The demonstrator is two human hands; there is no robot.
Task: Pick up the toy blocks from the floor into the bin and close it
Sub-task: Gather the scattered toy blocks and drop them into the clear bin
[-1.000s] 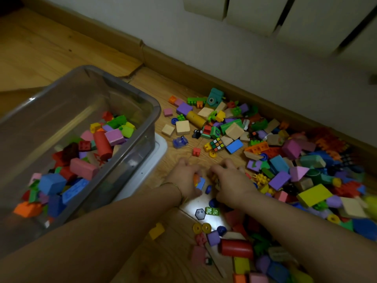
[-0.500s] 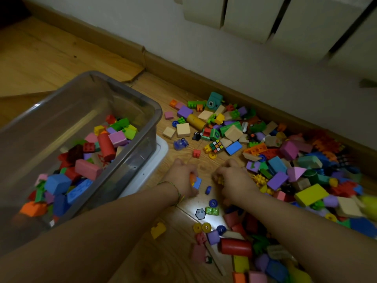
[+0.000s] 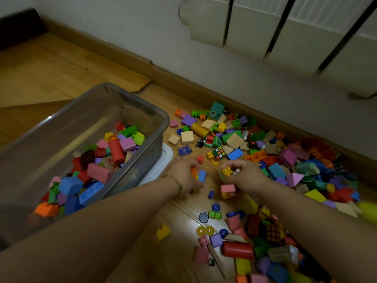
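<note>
A clear plastic bin (image 3: 142, 108) stands on the wooden floor at the left, partly filled with coloured blocks (image 3: 98, 166). Many more toy blocks (image 3: 285, 160) lie scattered along the wall at the right. My left hand (image 3: 183, 174) grips an orange and a blue block (image 3: 201, 175) just right of the bin. My right hand (image 3: 244, 173) is curled round a handful of small blocks, a yellow one (image 3: 227, 171) showing. A pink block (image 3: 228, 188) hangs or lies just under that hand; I cannot tell whether it is held.
The bin's white lid (image 3: 166, 160) lies under the bin's right corner. A skirting board (image 3: 183, 82) and a white radiator (image 3: 285, 27) bound the far side. More blocks, a red cylinder (image 3: 237, 250) among them, lie near my right forearm.
Both hands have drawn slightly apart, each with blocks gathered in it. The view has tilted up, so the bin and hands sit lower in the frame.
</note>
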